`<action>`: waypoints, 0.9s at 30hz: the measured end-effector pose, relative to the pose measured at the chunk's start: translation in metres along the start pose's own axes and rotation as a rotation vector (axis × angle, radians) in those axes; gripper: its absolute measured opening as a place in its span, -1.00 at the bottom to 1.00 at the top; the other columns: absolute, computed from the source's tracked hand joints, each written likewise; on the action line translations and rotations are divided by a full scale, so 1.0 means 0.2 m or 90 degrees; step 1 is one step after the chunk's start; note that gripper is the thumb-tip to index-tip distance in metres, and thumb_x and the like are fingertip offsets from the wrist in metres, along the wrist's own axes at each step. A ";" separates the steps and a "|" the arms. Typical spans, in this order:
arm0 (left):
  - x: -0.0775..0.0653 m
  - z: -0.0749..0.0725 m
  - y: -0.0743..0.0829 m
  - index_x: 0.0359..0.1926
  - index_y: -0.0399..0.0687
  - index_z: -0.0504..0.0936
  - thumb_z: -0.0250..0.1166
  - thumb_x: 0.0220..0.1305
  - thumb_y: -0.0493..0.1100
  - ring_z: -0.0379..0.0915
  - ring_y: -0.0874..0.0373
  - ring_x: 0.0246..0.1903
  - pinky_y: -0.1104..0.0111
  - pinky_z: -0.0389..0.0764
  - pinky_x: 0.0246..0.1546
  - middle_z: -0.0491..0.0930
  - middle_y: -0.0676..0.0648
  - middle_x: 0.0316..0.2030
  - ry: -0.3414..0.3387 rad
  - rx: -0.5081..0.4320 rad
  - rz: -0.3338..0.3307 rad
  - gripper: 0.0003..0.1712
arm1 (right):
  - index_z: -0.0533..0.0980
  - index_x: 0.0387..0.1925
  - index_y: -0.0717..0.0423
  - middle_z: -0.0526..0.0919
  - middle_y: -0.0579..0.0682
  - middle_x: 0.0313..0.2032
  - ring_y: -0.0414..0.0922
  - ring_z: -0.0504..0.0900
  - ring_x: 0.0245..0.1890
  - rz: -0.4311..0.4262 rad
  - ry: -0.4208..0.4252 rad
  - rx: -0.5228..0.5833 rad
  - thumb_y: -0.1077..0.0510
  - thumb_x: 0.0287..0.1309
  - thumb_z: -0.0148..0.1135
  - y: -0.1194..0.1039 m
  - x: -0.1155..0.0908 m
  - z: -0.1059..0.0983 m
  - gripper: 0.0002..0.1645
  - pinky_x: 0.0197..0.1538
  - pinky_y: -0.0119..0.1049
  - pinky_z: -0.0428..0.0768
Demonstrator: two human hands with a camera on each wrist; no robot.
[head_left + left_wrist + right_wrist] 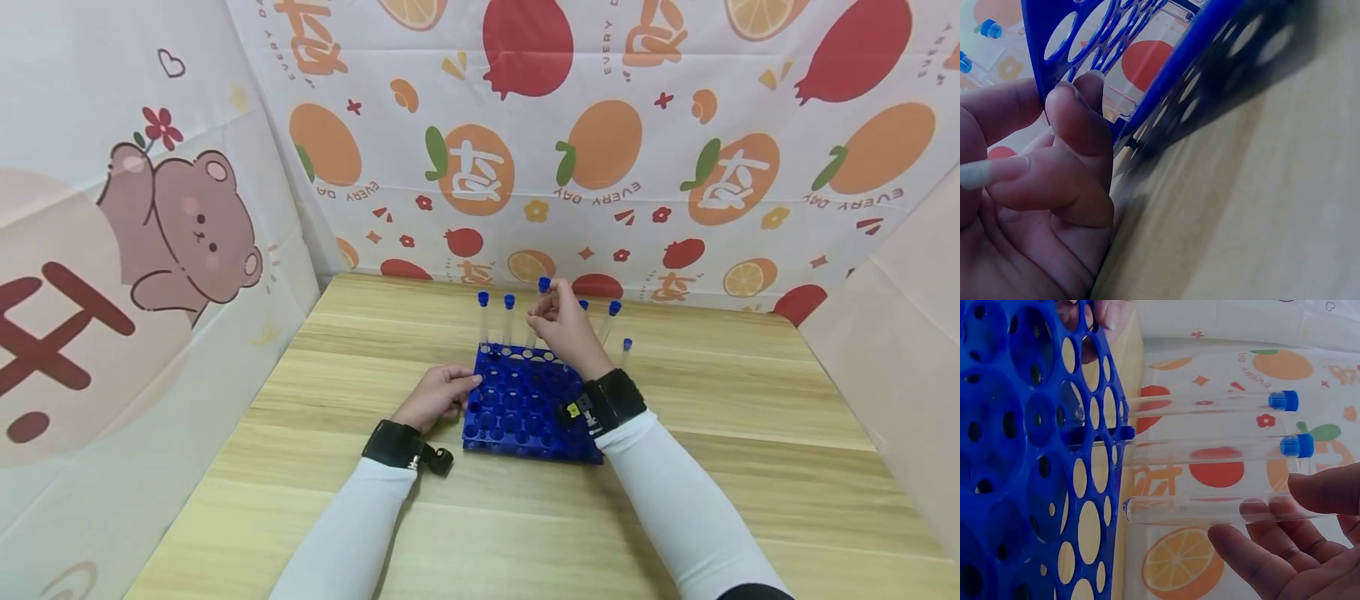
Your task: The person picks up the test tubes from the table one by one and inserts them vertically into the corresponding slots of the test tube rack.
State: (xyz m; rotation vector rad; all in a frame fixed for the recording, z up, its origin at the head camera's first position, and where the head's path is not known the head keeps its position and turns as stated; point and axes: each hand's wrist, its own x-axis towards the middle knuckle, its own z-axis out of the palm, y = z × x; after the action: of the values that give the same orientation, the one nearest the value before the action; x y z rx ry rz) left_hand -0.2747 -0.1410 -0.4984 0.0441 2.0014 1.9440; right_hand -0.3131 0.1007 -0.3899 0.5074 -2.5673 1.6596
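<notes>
A blue test tube rack sits on the table, its top full of round holes. At its left edge, my left hand grips the rack between thumb and fingers; the left wrist view shows the fingertips on the rack's corner. My right hand pinches a clear test tube with a blue cap. The tube's rounded bottom is close to the holes of the rack's back row. Two capped tubes, one at the corner and one beside it, stand in that row.
More blue-capped tubes show beyond my right hand, one tube tilted and another farther right; my hand and arm partly hide their lower ends. A fruit-print cloth hangs behind the wooden table.
</notes>
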 end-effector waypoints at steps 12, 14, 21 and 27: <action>0.00 0.00 0.00 0.02 -0.30 0.60 0.26 0.36 -0.14 0.25 0.28 -0.71 0.49 0.21 -0.76 0.46 0.03 -0.60 -0.001 -0.003 -0.004 -0.66 | 0.19 0.16 0.05 0.55 0.08 -0.18 0.01 0.60 -0.22 0.008 -0.022 -0.025 0.26 0.31 0.20 0.04 0.01 0.00 -0.50 -0.19 -0.27 0.64; 0.00 0.00 0.00 0.03 -0.30 0.60 0.25 0.36 -0.14 0.26 0.28 -0.71 0.49 0.21 -0.76 0.46 0.03 -0.60 0.000 -0.004 -0.005 -0.66 | 0.19 0.18 0.05 0.56 0.08 -0.17 0.02 0.62 -0.18 0.017 -0.029 -0.025 0.26 0.31 0.20 0.04 0.01 0.00 -0.49 -0.15 -0.23 0.66; -0.01 0.00 -0.01 0.04 -0.28 0.59 0.26 0.36 -0.12 0.25 0.28 -0.71 0.50 0.22 -0.75 0.47 0.04 -0.58 -0.001 -0.003 -0.006 -0.65 | 0.16 0.37 0.02 0.59 0.12 -0.04 0.09 0.66 -0.01 0.046 -0.045 -0.020 0.11 0.42 0.11 0.03 0.00 0.01 -0.41 -0.02 -0.06 0.67; -0.01 0.01 -0.01 0.04 -0.29 0.59 0.26 0.37 -0.12 0.23 0.28 -0.70 0.50 0.22 -0.75 0.47 0.04 -0.58 -0.002 0.005 0.002 -0.64 | 0.12 0.43 -0.05 0.64 0.09 0.05 0.03 0.65 0.05 0.055 -0.050 -0.040 -0.07 0.49 -0.03 0.02 -0.02 0.00 -0.40 0.07 0.06 0.61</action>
State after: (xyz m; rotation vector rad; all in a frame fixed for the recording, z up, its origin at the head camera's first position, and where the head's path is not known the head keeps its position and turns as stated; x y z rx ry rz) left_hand -0.2717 -0.1407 -0.5001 0.0523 2.0087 1.9375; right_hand -0.3103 0.1035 -0.3936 0.4726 -2.7250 1.6102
